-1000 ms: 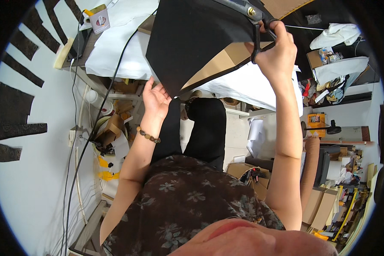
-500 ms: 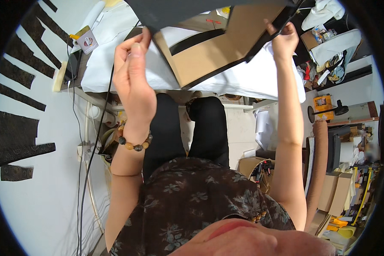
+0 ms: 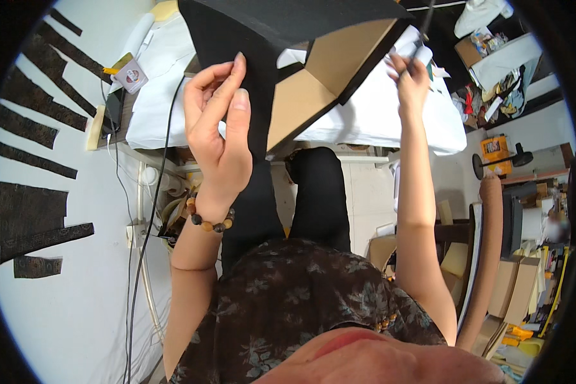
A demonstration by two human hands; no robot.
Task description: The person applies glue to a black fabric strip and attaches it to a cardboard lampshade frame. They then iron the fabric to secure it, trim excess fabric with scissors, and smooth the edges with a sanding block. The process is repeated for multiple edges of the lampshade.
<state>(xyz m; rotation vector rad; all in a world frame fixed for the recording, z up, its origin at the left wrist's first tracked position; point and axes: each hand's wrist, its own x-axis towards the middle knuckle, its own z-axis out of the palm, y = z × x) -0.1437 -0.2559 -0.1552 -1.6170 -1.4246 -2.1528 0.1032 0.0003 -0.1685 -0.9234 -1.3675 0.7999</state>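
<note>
A large black-covered cardboard piece [image 3: 237, 70] with folded walls stands tilted over the table. Its bare brown inner faces [image 3: 303, 102] show, and its top runs out of view. My left hand [image 3: 221, 121] is in front of the black left panel. The thumb is apart from the curled fingers, with nothing visible between them. Whether the fingertips touch the panel I cannot tell. To the right of the piece, apart from its edge, my right hand [image 3: 411, 86] is closed around a thin dark stick-like tool [image 3: 424, 35]. Blur hides what kind it is.
White sheeting [image 3: 390, 131] covers the table. At its left are a phone [image 3: 113, 110], a small printed box [image 3: 130, 75] and a black cable [image 3: 171, 115]. Dark strips [image 3: 29, 205] hang on the left wall. Rolls [image 3: 486, 256] and cardboard [image 3: 502, 288] stand at the right.
My right hand has left the cardboard piece's right edge and holds a thin dark tool beside it. The piece has turned, showing more black at the left; my left hand has shifted right and lower.
</note>
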